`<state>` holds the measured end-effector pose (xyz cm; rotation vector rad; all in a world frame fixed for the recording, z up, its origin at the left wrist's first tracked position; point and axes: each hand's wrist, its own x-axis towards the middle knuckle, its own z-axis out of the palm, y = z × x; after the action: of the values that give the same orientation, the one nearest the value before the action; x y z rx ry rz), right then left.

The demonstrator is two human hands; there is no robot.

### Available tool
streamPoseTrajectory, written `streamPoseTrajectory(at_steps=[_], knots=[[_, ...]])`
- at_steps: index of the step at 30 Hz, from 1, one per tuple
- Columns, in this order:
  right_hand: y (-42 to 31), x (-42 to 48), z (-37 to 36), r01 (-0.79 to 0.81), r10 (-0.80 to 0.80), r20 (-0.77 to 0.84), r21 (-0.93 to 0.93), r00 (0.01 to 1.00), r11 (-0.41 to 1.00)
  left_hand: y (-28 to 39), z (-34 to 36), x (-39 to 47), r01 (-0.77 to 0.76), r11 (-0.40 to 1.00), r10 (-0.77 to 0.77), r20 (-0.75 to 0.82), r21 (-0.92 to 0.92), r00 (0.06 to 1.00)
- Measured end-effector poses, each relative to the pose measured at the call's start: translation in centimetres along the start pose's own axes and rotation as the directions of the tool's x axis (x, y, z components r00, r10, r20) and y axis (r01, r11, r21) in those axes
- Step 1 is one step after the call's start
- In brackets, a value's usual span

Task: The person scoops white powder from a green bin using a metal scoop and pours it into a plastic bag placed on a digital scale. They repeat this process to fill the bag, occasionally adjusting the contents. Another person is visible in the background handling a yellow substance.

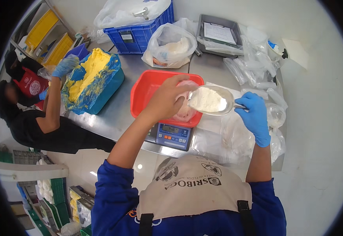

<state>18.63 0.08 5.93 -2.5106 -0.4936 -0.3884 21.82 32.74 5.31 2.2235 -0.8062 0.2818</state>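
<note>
My right hand [252,115], in a blue glove, grips the handle of a metal scoop [229,101] heaped with white powder [208,99]. The scoop is tilted slightly, its mouth over the right side of a red plastic basin [140,85]. Inside the basin lies a clear plastic bag [186,113], looking pink against the red. My bare left hand [167,98] reaches over the basin, thumb and fingers curved apart around the bag's upper part. Whether its fingertips pinch the film is hard to see. The basin sits on a digital scale [173,137] with a lit display.
A large open bag of white powder [175,48] stands behind the basin, beside a blue crate [130,37]. Left is a blue tub of yellow fat [93,73], with a co-worker's gloved hand [65,66] at it. Plastic bags [245,138] and a grey tray [203,19] lie right.
</note>
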Motion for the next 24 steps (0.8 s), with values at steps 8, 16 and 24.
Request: streamPoseTrajectory(at_steps=[8, 16, 24], knots=[[-0.9, 1.3, -0.4, 0.146, -0.15, -0.001, -0.221, 0.989, 0.964, -4.1, 2.8, 0.4, -0.104, 0.972, 0.062, 0.2, 0.208, 0.978], [0.7, 0.7, 0.1, 0.07, -0.072, -0.014, -0.133, 0.997, 0.989, -3.5, 1.6, -0.2, 0.018, 0.991, -0.03, 0.089, 0.132, 0.996], [1.8, -0.7, 0.4, -0.117, 0.121, -0.033, 0.107, 0.992, 0.987, -3.6, 0.0, -0.5, 0.087, 0.982, -0.084, -0.026, 0.168, 0.996]])
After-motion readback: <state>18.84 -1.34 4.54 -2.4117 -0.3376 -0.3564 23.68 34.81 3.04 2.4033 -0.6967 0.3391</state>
